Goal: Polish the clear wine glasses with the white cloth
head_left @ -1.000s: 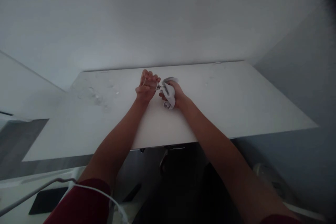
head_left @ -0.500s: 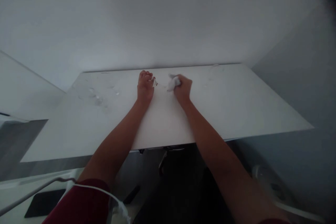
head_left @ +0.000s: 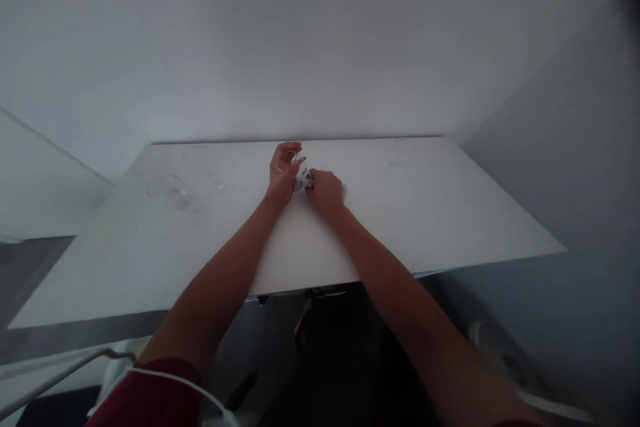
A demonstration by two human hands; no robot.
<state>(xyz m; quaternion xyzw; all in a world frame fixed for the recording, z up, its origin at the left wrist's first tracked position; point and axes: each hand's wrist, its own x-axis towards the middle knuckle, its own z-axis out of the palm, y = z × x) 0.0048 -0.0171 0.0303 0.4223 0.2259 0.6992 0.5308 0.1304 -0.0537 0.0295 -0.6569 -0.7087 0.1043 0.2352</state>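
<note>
My left hand is raised over the middle of the white table, its fingers curled around a small, shiny, see-through piece whose kind I cannot make out. Close on its right, my right hand is closed on a crumpled white cloth. The cloth bunches between the two hands and touches or nearly touches the piece in the left one. Most of what the left fingers grip is hidden by the hand and the cloth.
On the white table, faint see-through pieces lie at the left, with a small glinting bit beside them. A wall rises behind the table. A white cable crosses my left sleeve.
My right hand has moved left and toward me, bringing the cloth up against my left hand. The left hand has turned slightly inward. The gap between the hands has closed.
</note>
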